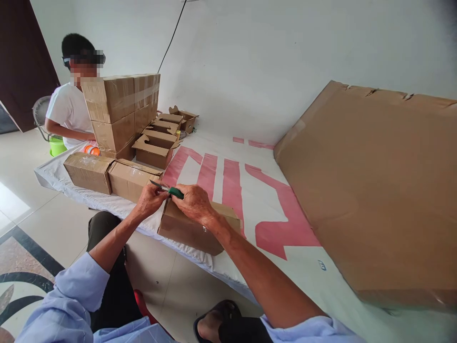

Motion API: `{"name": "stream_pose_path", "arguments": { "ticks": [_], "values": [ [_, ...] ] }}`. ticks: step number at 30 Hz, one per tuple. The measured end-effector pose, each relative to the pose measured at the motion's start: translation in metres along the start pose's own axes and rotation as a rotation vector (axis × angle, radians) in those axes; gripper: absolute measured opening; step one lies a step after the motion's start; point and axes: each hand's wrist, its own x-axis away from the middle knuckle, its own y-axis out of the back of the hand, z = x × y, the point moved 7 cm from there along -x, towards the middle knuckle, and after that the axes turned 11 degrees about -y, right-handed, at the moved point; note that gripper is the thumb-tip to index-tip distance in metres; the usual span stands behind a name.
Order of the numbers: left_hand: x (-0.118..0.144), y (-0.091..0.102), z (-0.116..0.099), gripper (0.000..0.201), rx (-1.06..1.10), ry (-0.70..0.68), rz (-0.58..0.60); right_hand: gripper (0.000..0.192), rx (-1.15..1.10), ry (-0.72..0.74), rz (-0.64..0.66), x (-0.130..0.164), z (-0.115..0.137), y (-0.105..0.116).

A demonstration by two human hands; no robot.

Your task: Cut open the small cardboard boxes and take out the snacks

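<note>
**Two hands, a small cutter and a cardboard box**

The left hand pinches the thin blade end of a green-handled cutter. The right hand is closed around the green handle and also rests on top of a small cardboard box. The box sits at the near edge of the desk, which has a white and pink sheet on it.

It looks like the cutter is being made ready over the box. The next move would need a steady grip and fingers kept away from the blade.

Two shut boxes lie farther left. Behind them is a tall stack of taped boxes and some open boxes. Another person sits there. A big flat cardboard sheet leans on the right.
</note>
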Motion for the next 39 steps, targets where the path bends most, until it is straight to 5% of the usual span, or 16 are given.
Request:
{"name": "stream_pose_path", "arguments": {
  "ticks": [10,15,19,24,39],
  "values": [
    [0.005,-0.013,-0.018,0.03,-0.109,-0.043,0.276,0.026,-0.118,-0.025,0.016,0.0,-0.005,0.005],
    [0.002,-0.015,-0.019,0.025,-0.089,-0.061,0.399,0.02,-0.238,-0.028,0.091,0.005,-0.025,0.038],
    [0.003,-0.018,-0.018,0.025,-0.015,-0.018,0.418,0.021,-0.26,-0.042,0.185,0.021,-0.056,0.067],
    [0.007,-0.026,-0.024,0.03,0.126,-0.01,0.446,0.035,-0.217,0.033,0.346,0.045,-0.064,0.072],
    [0.012,-0.026,-0.033,0.035,0.234,0.045,0.457,0.027,0.165,0.017,0.289,0.032,-0.052,0.07]
  ]
}}
